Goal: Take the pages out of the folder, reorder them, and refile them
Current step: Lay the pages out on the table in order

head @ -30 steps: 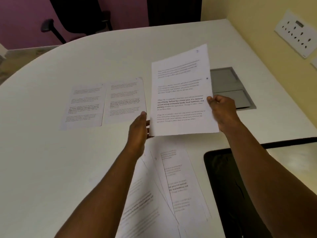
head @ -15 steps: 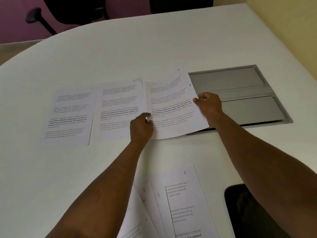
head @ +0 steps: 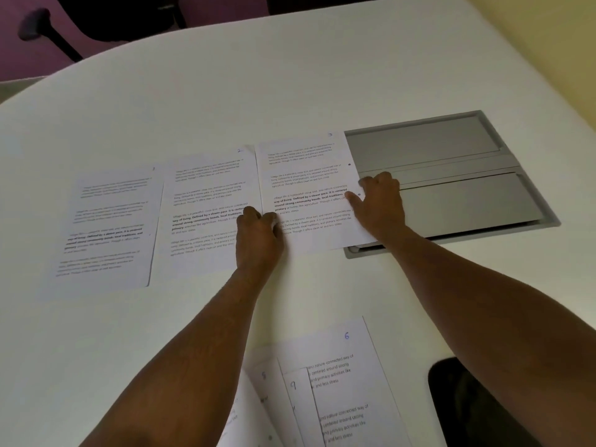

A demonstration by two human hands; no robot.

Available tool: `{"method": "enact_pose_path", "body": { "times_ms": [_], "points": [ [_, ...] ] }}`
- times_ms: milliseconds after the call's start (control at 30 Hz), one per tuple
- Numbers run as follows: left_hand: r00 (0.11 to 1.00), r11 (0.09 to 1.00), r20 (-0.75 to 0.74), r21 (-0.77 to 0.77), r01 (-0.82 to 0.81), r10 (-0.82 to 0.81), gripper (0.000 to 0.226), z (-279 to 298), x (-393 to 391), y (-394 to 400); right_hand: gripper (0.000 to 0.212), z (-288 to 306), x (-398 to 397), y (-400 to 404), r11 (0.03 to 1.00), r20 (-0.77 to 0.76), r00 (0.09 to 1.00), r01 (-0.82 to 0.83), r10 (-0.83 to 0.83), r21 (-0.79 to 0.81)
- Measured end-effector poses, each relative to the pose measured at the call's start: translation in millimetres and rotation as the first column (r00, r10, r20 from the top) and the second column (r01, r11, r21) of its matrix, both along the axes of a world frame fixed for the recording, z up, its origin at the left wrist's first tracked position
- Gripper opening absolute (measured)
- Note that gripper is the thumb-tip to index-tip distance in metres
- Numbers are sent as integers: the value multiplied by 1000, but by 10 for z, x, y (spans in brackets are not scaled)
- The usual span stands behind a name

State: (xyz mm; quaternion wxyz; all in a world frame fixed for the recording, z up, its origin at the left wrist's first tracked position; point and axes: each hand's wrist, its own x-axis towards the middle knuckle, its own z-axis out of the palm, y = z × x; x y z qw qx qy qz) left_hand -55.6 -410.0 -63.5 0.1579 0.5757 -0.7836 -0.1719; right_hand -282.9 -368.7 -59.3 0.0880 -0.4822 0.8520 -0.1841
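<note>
The surface [head: 290, 75] is a plain off-white. Three pages lie on it in a row: the left page [head: 109, 227], the middle page [head: 203, 208] and the right page [head: 306, 191], all white with blocks of grey-black print and one bolder black paragraph each. Small blue handwritten marks sit at their top right corners. The near page [head: 351, 375] is white too, with a blue "6". The recessed panel [head: 451, 175] is flat grey. The chair [head: 106, 17] is black, against a purple wall [head: 29, 53]; the right wall [head: 554, 43] is pale yellow.
</note>
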Motion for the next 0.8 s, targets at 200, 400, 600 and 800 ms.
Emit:
{"method": "enact_pose_path", "body": {
  "times_ms": [200,400,600,800],
  "points": [
    [997,999,-67,33,38,-36,37,194,172,596,38,150,335,638,975,102,994,52,-31,-216],
    [991,989,-86,94,114,-106,35,340,590,1705,22,249,937,1834,964,209,978,35,22,-264],
    [973,961,-7,160,227,-229,35,383,1041,2674,25,192,1449,3031,996,338,938,91,-81,-14],
    [957,943,132,249,221,-259,49,412,1385,3295,55,295,1743,3779,933,265,940,117,-215,341]
  ]
}}
